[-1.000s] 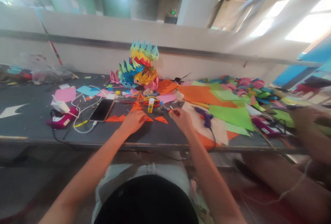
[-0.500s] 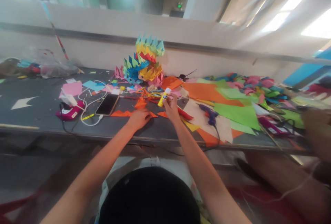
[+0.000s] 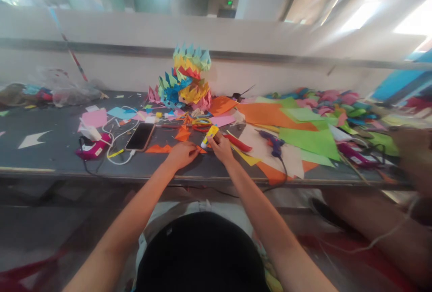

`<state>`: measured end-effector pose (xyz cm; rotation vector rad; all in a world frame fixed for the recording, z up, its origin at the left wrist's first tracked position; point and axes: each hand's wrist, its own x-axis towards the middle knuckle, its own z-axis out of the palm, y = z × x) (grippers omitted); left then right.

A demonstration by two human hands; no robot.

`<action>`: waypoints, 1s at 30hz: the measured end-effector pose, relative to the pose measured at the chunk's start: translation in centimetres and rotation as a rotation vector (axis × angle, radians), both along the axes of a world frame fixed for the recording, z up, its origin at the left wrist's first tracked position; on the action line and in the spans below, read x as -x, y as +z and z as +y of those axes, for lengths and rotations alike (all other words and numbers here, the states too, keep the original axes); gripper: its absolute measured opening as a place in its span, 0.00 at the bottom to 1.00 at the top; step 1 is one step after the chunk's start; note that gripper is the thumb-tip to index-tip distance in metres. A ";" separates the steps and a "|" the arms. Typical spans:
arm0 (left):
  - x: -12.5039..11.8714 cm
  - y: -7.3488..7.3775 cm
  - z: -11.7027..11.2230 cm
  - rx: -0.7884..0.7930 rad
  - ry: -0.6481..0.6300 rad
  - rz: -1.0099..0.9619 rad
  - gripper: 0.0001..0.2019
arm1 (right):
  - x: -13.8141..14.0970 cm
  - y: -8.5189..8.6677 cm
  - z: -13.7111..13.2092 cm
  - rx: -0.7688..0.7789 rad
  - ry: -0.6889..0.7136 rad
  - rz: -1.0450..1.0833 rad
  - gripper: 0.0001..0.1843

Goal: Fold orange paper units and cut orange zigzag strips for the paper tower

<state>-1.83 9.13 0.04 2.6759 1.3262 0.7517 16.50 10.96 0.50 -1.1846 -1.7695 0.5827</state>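
Observation:
My right hand is closed round a yellow glue stick, which tilts down to the left towards my other hand. My left hand rests on the dark table with its fingers pressed on a folded orange paper piece. More orange folded triangles lie just left of that hand and behind it. A tall spiky model of coloured folded paper stands at the back of the table.
A black phone on a white cable and a pink device lie to the left. A blue glue gun and red-handled scissors sit on orange and green sheets on the right. Another person's blurred arm is at the far right.
My right hand reached to the back, picked up the glue stick and brought it down beside my left hand. The left hand stayed on the orange piece.

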 end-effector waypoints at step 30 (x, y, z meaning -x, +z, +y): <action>-0.2 0.5 -0.9 0.113 0.229 0.024 0.25 | 1.1 -0.4 0.1 -0.103 -0.106 -0.383 0.14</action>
